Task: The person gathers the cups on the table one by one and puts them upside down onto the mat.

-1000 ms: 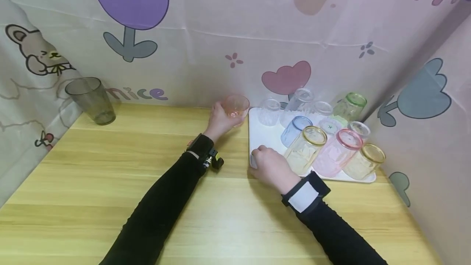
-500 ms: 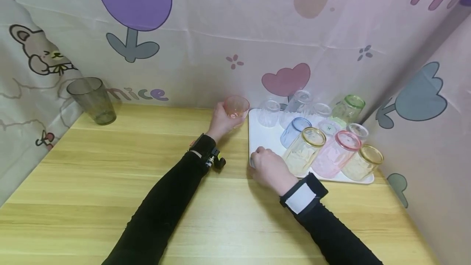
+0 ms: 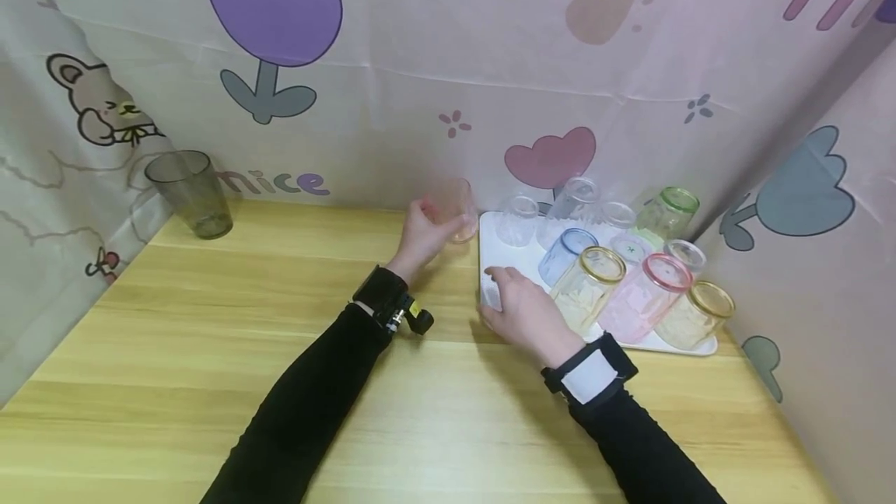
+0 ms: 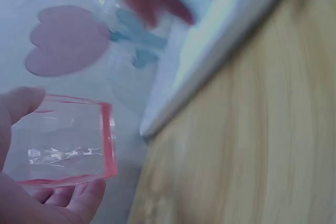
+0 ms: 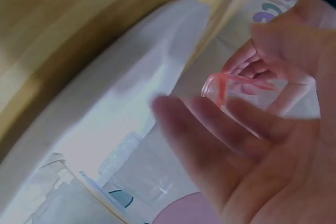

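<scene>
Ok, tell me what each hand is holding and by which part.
The left hand grips the small pink cup around its side wall. The right hand holds nothing; its relaxed fingers rest at the near left corner of the white tray.

The scene is evenly and softly lit from above, with only faint shadows under the sleeves on the wooden table [image 3: 210,348] and no harsh glare, though the clear cups on the far right catch small pale highlights. The head view is sharp in the middle but bends at its edges, and the pink cup [image 3: 455,208] is smeared by motion there. Both wrist views are soft and blurred: the white tray [image 4: 231,40] and table streak past on the left wrist, and the right hand [image 5: 262,150] is a near, out-of-focus mass.
</scene>
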{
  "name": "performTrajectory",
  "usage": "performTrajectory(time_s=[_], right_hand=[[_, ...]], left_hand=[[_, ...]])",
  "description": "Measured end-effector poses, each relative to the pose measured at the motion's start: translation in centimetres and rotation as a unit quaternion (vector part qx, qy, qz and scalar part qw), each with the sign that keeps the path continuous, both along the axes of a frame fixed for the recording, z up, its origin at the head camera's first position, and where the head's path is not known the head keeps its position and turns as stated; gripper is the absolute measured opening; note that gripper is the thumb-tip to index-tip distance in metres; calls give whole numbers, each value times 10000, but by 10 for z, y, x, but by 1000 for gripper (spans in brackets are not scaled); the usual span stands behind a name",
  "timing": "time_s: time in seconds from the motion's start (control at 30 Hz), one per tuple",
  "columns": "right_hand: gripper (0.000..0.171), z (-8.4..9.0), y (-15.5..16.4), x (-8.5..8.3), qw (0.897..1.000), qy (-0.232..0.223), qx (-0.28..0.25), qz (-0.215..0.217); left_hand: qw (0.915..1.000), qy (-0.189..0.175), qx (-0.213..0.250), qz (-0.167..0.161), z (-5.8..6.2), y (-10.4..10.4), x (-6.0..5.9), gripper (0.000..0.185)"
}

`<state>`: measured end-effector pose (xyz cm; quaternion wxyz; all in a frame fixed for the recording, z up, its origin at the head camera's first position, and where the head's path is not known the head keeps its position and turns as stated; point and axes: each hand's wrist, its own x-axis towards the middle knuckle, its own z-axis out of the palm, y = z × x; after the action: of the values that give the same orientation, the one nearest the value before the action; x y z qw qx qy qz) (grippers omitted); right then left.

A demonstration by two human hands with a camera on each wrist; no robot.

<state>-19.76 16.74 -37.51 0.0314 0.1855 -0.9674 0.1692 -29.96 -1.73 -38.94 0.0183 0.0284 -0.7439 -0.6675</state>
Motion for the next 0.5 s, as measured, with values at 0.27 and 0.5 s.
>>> performTrajectory(time_s=[0.27, 0.5], right_hand=[[81, 10, -1, -7, 9881, 1033, -1114, -232], [88, 11, -7, -11, 9679, 1727, -1802, -281]], left_hand=[[9709, -460, 2352, 9, 17, 12, 23, 72], [9199, -849, 3761, -722, 23, 15, 40, 47]])
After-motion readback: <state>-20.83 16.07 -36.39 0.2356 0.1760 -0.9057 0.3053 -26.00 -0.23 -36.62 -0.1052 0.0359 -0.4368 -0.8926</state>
